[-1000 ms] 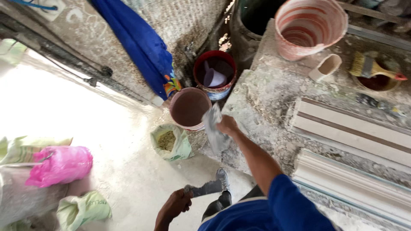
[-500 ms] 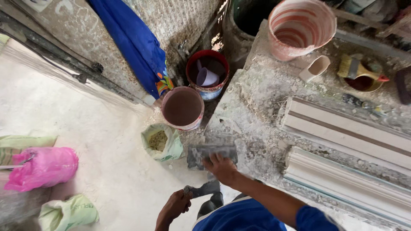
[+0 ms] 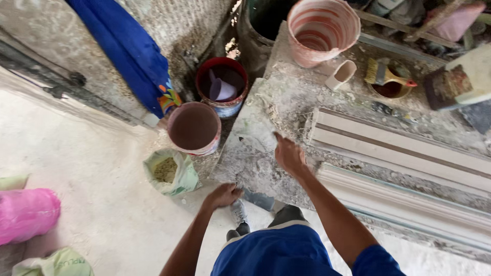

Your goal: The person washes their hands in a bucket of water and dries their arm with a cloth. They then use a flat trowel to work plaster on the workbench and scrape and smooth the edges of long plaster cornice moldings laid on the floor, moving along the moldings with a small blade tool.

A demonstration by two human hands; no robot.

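Head view showed a plaster-crusted slab (image 3: 255, 153) at frame centre, the left hand (image 3: 224, 195) gripping its lower edge, the right hand (image 3: 289, 154) loosely open above it, holding nothing; a brown bucket (image 3: 194, 128) stood upper left.

Location type: plaster moulding workshop. Indicators: a workbench (image 3: 307, 102) crusted with dried white plaster; long cast cornice mouldings (image 3: 399, 148) laid along it; plaster-smeared mixing buckets (image 3: 323, 28) on the bench and on the floor (image 3: 102, 204); a worn brush (image 3: 381, 74) resting over a small bowl; an open sack of granular material (image 3: 169, 171) beside the bench; rough, dust-coated wall (image 3: 169, 25) and floor surfaces
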